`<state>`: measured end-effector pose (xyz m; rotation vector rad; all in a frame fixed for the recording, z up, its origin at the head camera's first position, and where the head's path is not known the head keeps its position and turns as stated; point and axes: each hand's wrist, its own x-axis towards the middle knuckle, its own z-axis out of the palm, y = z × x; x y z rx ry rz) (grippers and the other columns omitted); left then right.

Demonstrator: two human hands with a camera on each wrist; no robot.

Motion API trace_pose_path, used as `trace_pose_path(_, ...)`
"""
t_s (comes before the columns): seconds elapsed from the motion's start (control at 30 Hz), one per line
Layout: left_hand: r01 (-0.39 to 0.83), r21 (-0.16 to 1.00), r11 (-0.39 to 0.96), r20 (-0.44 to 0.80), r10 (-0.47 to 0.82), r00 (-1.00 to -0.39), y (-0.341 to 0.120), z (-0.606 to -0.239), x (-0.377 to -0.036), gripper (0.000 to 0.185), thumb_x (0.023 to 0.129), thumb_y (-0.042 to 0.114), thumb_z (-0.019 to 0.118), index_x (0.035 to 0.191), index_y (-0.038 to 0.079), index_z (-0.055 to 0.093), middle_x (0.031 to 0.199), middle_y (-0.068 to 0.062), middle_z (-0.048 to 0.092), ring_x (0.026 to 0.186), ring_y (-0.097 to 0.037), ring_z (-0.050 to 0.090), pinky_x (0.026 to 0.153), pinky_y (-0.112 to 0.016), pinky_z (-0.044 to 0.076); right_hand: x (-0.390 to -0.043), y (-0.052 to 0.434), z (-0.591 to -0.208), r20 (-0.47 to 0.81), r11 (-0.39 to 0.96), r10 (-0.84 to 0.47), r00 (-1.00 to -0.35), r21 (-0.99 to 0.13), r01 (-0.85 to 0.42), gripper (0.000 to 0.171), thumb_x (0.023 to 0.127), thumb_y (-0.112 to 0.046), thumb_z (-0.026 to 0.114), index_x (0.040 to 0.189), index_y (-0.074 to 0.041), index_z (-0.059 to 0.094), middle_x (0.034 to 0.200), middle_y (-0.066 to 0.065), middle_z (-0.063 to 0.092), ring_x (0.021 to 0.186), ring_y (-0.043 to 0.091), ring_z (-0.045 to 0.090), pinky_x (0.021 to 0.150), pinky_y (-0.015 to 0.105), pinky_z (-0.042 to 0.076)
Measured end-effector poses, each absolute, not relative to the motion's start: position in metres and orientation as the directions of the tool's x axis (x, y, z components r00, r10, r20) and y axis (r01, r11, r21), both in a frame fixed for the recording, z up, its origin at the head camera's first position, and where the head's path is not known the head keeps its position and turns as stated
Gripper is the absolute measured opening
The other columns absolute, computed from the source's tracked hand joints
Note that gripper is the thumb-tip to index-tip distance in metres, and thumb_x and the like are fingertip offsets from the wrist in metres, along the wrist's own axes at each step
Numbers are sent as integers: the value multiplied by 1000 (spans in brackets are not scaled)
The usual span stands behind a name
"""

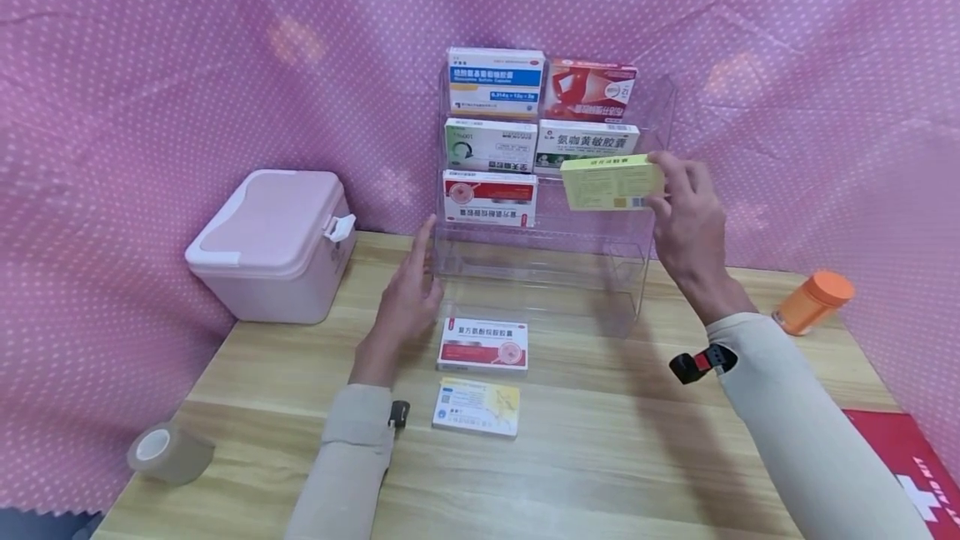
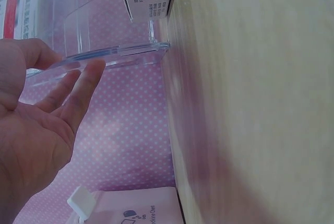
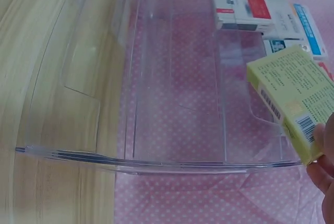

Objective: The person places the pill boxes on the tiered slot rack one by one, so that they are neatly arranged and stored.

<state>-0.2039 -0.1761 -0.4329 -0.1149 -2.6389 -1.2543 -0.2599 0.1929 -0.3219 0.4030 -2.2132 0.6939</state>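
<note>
A roll of tape (image 1: 168, 452) is lying at the front left corner of the wooden surface (image 1: 615, 457). Behind it, a pink lidded box (image 1: 273, 244) is sitting against the dotted pink backdrop (image 1: 150, 65).

The left hand (image 1: 408, 294) is hovering just left of the clear rack (image 1: 626, 290), fingers (image 2: 81, 91) straight and relaxed, holding nothing; in the left wrist view the fingertips are lying close to the rack's edge, and contact cannot be confirmed.

Two medicine boxes are lying flat in front of the rack, just right of the left wrist: a red and white box (image 1: 483, 344) nearer the rack and a blue and yellow box (image 1: 476, 407) nearer the person, just apart from each other.

The rack is carrying five upright boxes on three tiers: two on top, two in the middle and one on the left of the third tier.

The right hand (image 1: 686, 219) is gripping a pale yellow box (image 1: 611, 182) by its right end, thumb and fingers pinching it. The box is being held in the air, level with the third tier's right side, beside the lone box there.

An orange bottle (image 1: 813, 301) is lying at the far right.
</note>
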Motion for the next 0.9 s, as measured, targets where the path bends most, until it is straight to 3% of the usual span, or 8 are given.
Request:
trace_pose_path(0.13,161,755,636,229,-25,-973,-176,-432,-205,115,103,0,60,159,72,-10,181,1,24,158,-38,43,124,-63,45,-262,189,-320,745,818,-127,-655,-295,-494,52,98,2,70,146,-16,59,127,27,62,108,48,70,89,64,64)
trace_pose_path(0.37,151,757,636,216,-25,-976,-178,-433,-203,114,103,2,59,158,72,-11,181,-2,25,158,-40,42,123,-65,45,-270,173,-319,668,835,-191,-720,-275,-476,53,100,1,67,150,-17,58,133,25,62,116,47,66,96,64,60)
trace_pose_path(0.73,155,761,630,216,-21,-976,-177,-436,-205,112,103,1,59,161,69,-8,181,-1,24,159,-39,41,125,-65,42,-279,173,-332,579,883,-236,-781,-208,-421,48,102,-8,68,146,-7,52,136,30,64,121,50,63,104,64,57)
trace_pose_path(0.9,156,763,628,217,-20,-976,-177,-435,-204,110,103,2,59,163,67,-7,181,1,23,159,-39,40,125,-66,43,-274,170,-335,548,911,-222,-807,-178,-372,34,110,-14,53,142,-3,55,128,27,62,108,45,63,89,60,60)
